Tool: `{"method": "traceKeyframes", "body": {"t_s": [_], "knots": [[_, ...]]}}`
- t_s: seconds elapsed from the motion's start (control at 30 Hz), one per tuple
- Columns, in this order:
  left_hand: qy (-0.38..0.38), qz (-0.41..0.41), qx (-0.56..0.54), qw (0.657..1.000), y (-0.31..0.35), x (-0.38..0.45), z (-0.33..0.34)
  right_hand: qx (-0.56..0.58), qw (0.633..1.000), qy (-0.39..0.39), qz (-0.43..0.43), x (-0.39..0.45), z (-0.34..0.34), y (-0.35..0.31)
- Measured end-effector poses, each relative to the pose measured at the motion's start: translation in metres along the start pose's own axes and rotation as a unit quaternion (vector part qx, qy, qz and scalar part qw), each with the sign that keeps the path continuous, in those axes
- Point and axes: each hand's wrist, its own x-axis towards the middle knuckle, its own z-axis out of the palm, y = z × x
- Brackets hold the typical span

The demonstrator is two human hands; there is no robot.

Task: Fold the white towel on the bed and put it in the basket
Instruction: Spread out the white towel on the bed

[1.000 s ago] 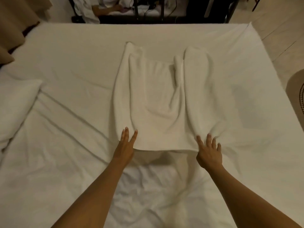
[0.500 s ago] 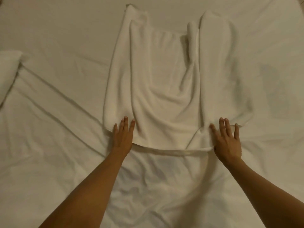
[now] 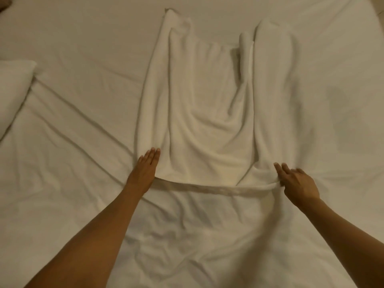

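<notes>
The white towel (image 3: 207,113) lies spread on the bed, its long sides rolled inward and its middle creased. My left hand (image 3: 145,171) rests flat on the towel's near left corner with its fingers straight and together. At the near right corner, my right hand (image 3: 297,181) pinches the towel's bunched hem; two fingers point forward over the cloth and the others are curled. No basket is in view.
The bed's white sheet (image 3: 72,163) is wrinkled all around the towel. A white pillow (image 3: 12,90) lies at the left edge. A strip of floor shows at the top right corner.
The view has moved in closer over the bed. My right hand went from lying flat on the towel's near right corner to curling and gathering the hem. My left hand stays flat.
</notes>
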Motion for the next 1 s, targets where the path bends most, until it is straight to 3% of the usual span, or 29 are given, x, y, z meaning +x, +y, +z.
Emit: {"method": "traceKeyframes", "body": {"t_s": [0.13, 0.3, 0.5, 0.7, 0.8, 0.93, 1.0], "knots": [[0.052, 0.005, 0.018, 0.998, 0.004, -0.024, -0.005, -0.033, 0.997, 0.063, -0.015, -0.022, 0.019, 0.012], [0.059, -0.024, 0.018, 0.998, 0.021, -0.077, -0.006, 0.020, 0.998, 0.051, 0.009, -0.080, 0.019, 0.008], [-0.008, -0.078, 0.010, 0.997, 0.043, -0.151, 0.001, 0.072, 0.996, 0.031, 0.047, -0.158, 0.033, 0.001], [-0.080, -0.108, 0.003, 0.991, 0.054, -0.223, 0.040, 0.096, 0.992, -0.045, 0.063, -0.229, 0.069, -0.017], [-0.098, -0.110, -0.002, 0.989, 0.054, -0.227, 0.052, 0.095, 0.990, -0.073, 0.070, -0.244, 0.090, -0.022], [-0.111, -0.117, 0.004, 0.987, 0.051, -0.209, 0.061, 0.098, 0.991, -0.040, 0.082, -0.229, 0.096, -0.030], [-0.128, -0.097, 0.009, 0.987, 0.051, -0.205, 0.065, 0.067, 0.992, -0.079, 0.073, -0.224, 0.099, -0.036]]}}
